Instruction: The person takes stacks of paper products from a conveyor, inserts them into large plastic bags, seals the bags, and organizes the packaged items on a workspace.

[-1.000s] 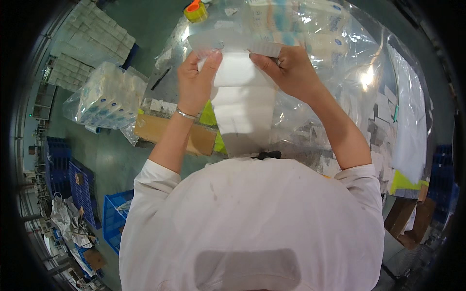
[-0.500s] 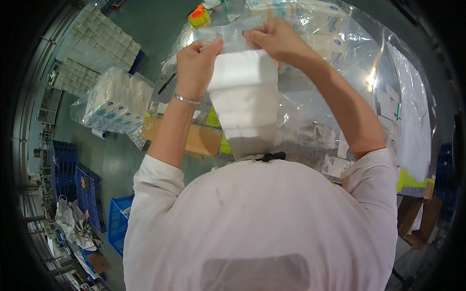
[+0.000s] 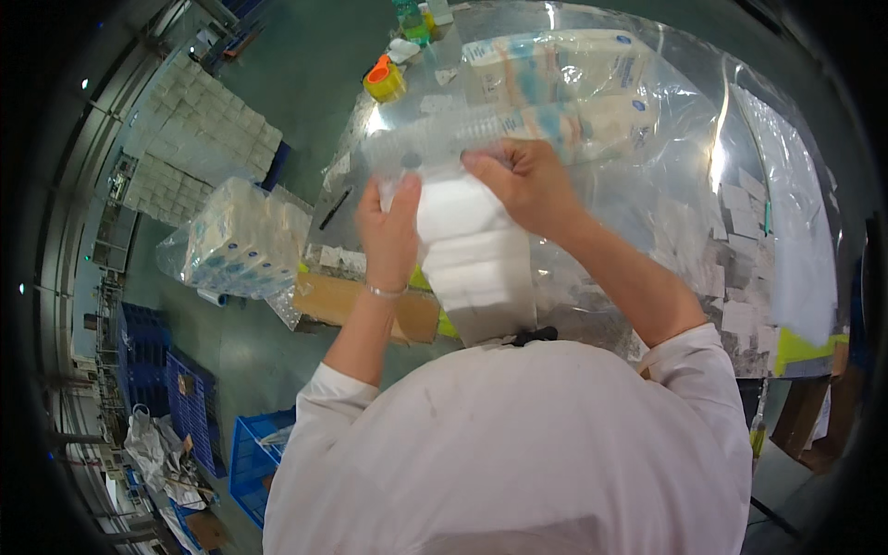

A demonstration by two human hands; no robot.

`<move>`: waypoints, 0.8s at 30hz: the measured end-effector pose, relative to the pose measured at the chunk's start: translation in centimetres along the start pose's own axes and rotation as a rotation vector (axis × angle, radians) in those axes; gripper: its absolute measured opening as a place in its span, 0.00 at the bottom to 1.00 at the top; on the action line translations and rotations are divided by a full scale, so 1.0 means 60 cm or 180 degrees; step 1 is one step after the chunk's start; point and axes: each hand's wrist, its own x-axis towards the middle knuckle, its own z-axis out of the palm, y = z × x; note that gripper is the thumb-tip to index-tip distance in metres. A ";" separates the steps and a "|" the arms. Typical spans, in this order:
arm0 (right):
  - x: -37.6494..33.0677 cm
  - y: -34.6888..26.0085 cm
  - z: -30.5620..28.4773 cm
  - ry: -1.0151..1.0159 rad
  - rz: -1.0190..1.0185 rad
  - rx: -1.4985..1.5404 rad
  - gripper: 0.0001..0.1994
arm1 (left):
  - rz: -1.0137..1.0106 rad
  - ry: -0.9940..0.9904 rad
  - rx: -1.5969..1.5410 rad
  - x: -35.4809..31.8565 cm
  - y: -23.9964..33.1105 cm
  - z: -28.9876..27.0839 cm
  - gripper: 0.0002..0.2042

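Stack of white tissue packs (image 3: 472, 259) lowered from half a second ago, now just above table (image 3: 647, 194) near edge. Left hand (image 3: 390, 231) and right hand (image 3: 525, 185) clamped on clear bag mouth (image 3: 444, 153) above stack; bagging apparently nearly complete.

Tape roll (image 3: 384, 80) lies on table (image 3: 684, 213); wrapped bundle (image 3: 239, 242) left of it.

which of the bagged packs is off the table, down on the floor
The clear-wrapped bundle left of the table, near the left hand; the other packs lie on the tabletop.
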 end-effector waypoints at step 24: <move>-0.151 0.133 0.124 -0.1170 -0.0893 -0.2589 0.17 | -0.1049 -0.1601 0.1649 -0.172 -0.137 -0.220 0.56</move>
